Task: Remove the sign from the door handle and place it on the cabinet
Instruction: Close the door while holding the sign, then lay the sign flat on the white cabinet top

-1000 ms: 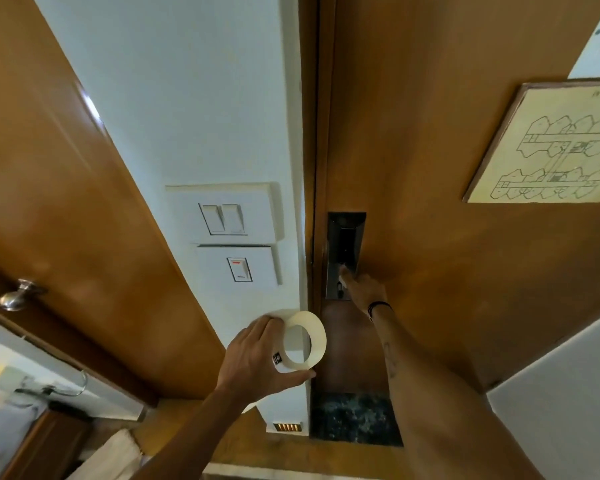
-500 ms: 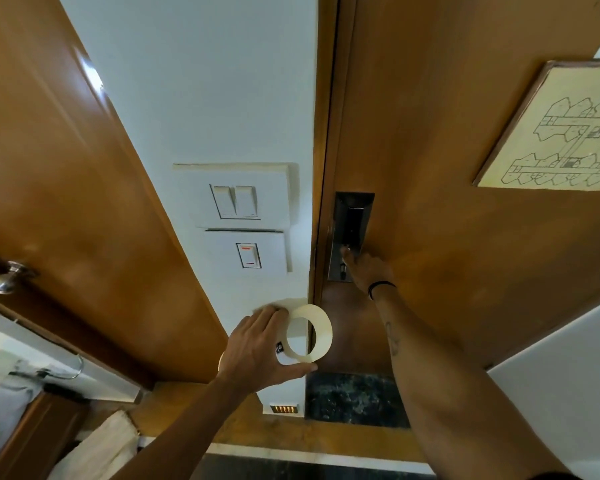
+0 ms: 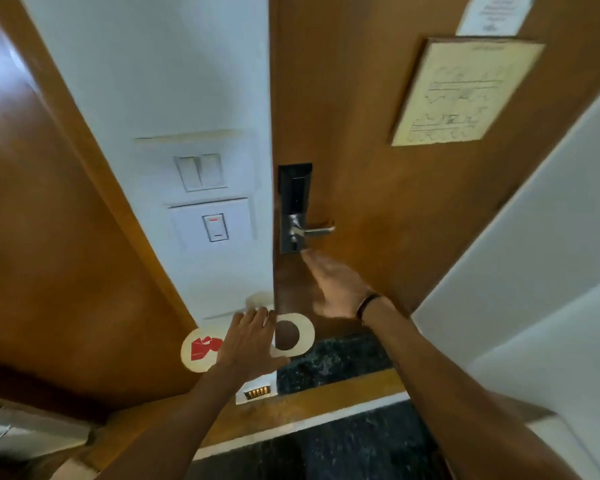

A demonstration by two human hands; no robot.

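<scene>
My left hand (image 3: 248,339) holds the cream door sign (image 3: 302,337) by its middle. The sign's ring end sticks out to the right and its round end with a red mark (image 3: 201,348) to the left. It hangs free of the silver door handle (image 3: 314,231), well below it. My right hand (image 3: 336,285) is just under the handle and the black lock plate (image 3: 293,202), fingers apart, holding nothing. No cabinet is clearly in view.
The brown wooden door (image 3: 378,150) carries a framed floor plan (image 3: 465,91) and a paper notice (image 3: 492,13). Light switches (image 3: 201,173) and a card switch (image 3: 215,227) sit on the white wall. Another wooden door (image 3: 49,220) is at left; dark stone floor (image 3: 326,362) lies below.
My right hand has come off the handle and dropped below it, opening. The handle now shows. My left hand has lowered the sign, whose red-marked end is now visible.
</scene>
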